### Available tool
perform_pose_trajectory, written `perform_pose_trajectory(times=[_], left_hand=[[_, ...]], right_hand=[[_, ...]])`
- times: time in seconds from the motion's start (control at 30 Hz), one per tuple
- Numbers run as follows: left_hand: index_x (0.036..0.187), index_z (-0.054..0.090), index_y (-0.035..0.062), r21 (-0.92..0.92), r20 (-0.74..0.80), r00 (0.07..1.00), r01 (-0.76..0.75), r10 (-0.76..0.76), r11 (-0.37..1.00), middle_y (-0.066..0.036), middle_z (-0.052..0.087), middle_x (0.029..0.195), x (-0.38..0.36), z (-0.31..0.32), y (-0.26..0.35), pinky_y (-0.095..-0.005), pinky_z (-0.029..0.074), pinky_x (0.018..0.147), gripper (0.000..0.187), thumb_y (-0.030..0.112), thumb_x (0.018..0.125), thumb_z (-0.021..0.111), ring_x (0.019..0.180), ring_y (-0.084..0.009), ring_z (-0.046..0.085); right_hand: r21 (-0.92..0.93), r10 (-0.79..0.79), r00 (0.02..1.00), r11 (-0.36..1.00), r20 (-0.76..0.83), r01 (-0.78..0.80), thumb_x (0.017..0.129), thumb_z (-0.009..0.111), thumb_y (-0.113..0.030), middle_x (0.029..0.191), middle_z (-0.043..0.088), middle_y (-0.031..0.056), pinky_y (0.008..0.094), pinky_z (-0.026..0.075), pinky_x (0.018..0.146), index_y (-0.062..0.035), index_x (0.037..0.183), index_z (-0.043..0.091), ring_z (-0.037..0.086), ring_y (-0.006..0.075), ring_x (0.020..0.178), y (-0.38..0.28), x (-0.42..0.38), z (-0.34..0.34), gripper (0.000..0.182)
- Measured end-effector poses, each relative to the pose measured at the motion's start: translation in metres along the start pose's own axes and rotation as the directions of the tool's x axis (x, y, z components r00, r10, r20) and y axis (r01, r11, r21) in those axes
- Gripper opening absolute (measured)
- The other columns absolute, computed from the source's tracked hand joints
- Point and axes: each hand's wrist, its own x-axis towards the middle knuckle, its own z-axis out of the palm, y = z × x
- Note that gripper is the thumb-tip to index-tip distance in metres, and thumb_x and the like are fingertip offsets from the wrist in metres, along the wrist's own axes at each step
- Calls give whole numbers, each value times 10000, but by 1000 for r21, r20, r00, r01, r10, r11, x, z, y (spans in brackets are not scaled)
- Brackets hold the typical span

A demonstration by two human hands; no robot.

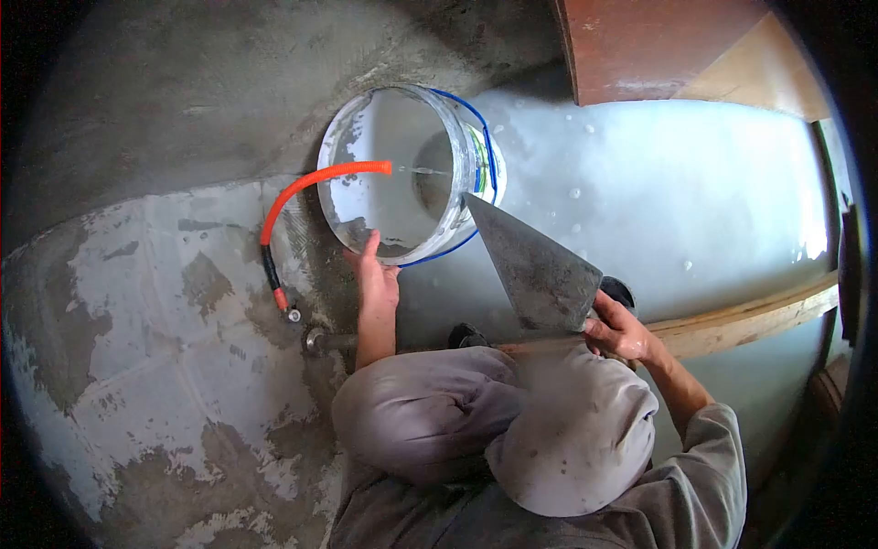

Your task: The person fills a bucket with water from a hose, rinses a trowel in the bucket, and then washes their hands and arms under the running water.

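My left hand [373, 284] grips the lower rim of a white plastic bucket [468, 174] with a blue handle, its thumb over the edge and the other fingers mostly hidden behind the wall. A thin stream of water runs into the bucket from an orange hose [302, 188], whose end reaches across the bucket's mouth. Grey residue coats the inside wall. In my right hand [625, 331] is a pointed trowel [540, 270], held at its handle end. The wide grey blade points up and left, its tip overlapping the bucket's side in this view.
The hose comes from a metal tap fitting [293, 315] at the patchy grey wall [183, 366]. Another round metal fitting [315, 341] sits just below. Cloudy water [640, 192] spreads to the right, crossed by a wooden beam [741, 320]. A reddish board [649, 46] stands at upper right.
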Motion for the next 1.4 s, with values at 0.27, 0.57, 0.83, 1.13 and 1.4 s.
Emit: perform_pose_trajectory(times=[0.27, 0.57, 0.83, 1.13, 1.4], left_hand=[[1227, 447, -140, -58, 107, 975, 203, -196, 978, -277, 541, 1261, -4, 7, -14, -567, 555, 923, 408, 100, 899, 486, 1111, -425, 606], [1171, 468, -140, -36, 10, 981, 196, -196, 980, -280, 559, 1213, -11, 12, -25, -533, 550, 939, 375, 130, 910, 476, 1098, -427, 603], [1197, 500, -80, 58, 372, 805, 477, -462, 877, -231, 599, 1181, -50, 14, 9, -442, 542, 935, 397, 261, 993, 510, 1101, -349, 618], [1248, 548, 5, 500, 791, 471, -865, 390, 30, -169, 658, 1069, -67, 53, 30, -434, 501, 830, 445, 252, 903, 680, 904, -364, 645], [1183, 577, 38, 618, 785, 586, -764, 202, -184, -222, 696, 925, -46, 73, -2, -533, 509, 717, 449, 337, 876, 710, 832, -457, 666]], right_hand=[[-258, 104, 975, 954, -195, -153, 1012, 525, -187, 727, 572, 78, 310, 466, 616, 62, 1232, 517, 547, 133, 650, -25, -10, 13, 332], [-304, 50, 944, 940, -325, -155, 1005, 505, -198, 698, 539, 76, 336, 455, 600, 47, 1208, 547, 516, 158, 631, -64, 2, 36, 321], [-257, 27, 928, 957, -371, -131, 1023, 481, -308, 714, 555, 39, 326, 475, 560, 55, 1223, 545, 554, 135, 586, -81, 34, 25, 419], [-376, 25, 950, 915, -313, -148, 1002, 510, -217, 675, 527, 64, 330, 464, 568, 68, 1115, 543, 557, 129, 620, -70, -9, 23, 308], [1, 7, 846, 1000, -532, -8, 933, 627, -165, 750, 552, 23, 288, 464, 491, -23, 1053, 530, 540, 109, 566, -4, -15, -18, 210]])
